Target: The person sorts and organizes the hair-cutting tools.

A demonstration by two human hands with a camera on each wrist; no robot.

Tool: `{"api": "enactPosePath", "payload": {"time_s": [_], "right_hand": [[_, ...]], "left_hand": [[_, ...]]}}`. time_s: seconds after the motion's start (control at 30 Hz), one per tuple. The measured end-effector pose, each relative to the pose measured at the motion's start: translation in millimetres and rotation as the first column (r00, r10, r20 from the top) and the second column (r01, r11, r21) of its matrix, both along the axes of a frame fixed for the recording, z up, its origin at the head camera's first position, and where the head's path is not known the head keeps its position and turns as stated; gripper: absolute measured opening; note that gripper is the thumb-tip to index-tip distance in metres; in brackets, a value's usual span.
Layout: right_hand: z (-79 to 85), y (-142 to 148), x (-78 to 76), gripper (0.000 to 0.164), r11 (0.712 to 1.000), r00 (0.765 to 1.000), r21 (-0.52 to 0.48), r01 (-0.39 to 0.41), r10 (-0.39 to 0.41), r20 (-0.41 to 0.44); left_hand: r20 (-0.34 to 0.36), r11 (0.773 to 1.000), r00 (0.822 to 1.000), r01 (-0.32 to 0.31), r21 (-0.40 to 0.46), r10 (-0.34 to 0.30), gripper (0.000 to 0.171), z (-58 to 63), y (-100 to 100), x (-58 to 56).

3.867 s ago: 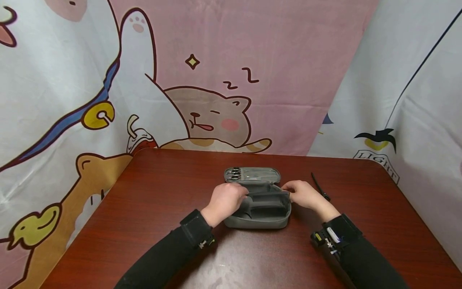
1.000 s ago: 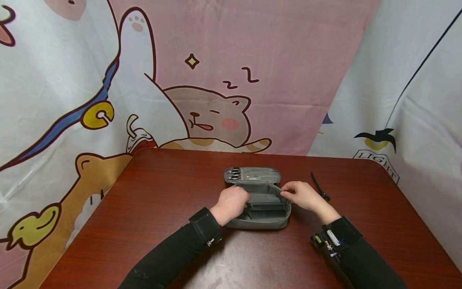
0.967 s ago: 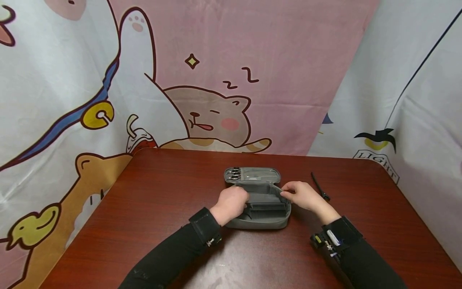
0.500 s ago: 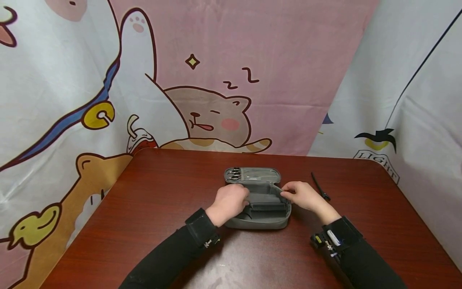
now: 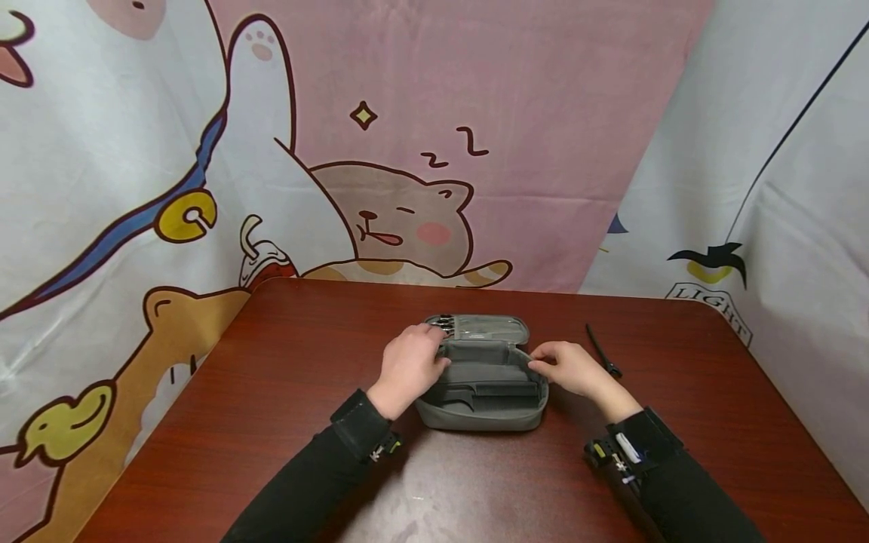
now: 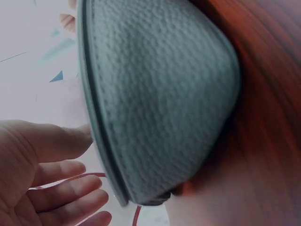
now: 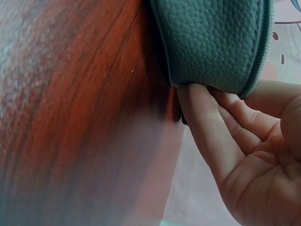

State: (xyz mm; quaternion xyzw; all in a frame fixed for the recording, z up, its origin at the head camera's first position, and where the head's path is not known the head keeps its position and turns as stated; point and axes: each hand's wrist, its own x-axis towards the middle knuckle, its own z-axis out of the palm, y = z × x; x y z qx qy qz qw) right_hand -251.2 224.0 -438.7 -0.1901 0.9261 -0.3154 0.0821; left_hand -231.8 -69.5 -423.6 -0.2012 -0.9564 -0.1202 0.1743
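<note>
A grey zip case [image 5: 482,421] with a pebbled, leather-like surface stands on the table, its lid [image 5: 490,328] laid back. Shiny metal tools sit in the lid's left part beside a clear pocket. Inside the body, a dark divider [image 5: 505,389] runs lengthwise. My left hand [image 5: 409,369] is at the case's back left corner, fingers extended toward the lid. In the left wrist view its thumb meets the zip edge and the other fingers are loosely spread. My right hand [image 5: 569,367] pinches the right end wall, thumb at the zip rim and fingers outside in the right wrist view.
A thin black stick-like item [image 5: 601,351] lies on the table right of the case, just behind my right hand. The reddish-brown table [image 5: 305,354] ends at a cartoon-printed cloth [image 5: 543,151] behind. Both wrists wear black straps with small devices.
My left hand has come out of the case's left side, moved back and left toward the lid, and spread its fingers. The divider sits lower than 3.9 s ago. My right hand keeps its pinch.
</note>
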Motion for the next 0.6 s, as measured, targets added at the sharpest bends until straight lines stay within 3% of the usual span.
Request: {"api": "enactPosePath", "payload": {"time_s": [0.37,0.47,0.6], "right_hand": [[-1.4,1.3,-3.3,0.019,1.0,1.0,0.006,0.009,-0.009,0.001],[-1.3,1.6,-3.5,0.019,1.0,1.0,0.009,0.005,-0.005,-0.003],[-1.7,1.4,-3.3,0.019,1.0,1.0,0.011,0.007,-0.007,-0.002]], "left_hand": [[0.137,0.993,0.985,-0.11,0.041,0.104,0.062,-8.5,-12.4,-2.0],[0.173,0.989,0.977,-0.139,0.049,0.128,0.059,-9.7,-14.1,-2.0],[0.225,0.987,0.964,-0.156,0.033,0.144,0.042,-11.7,-16.0,-2.8]]}}
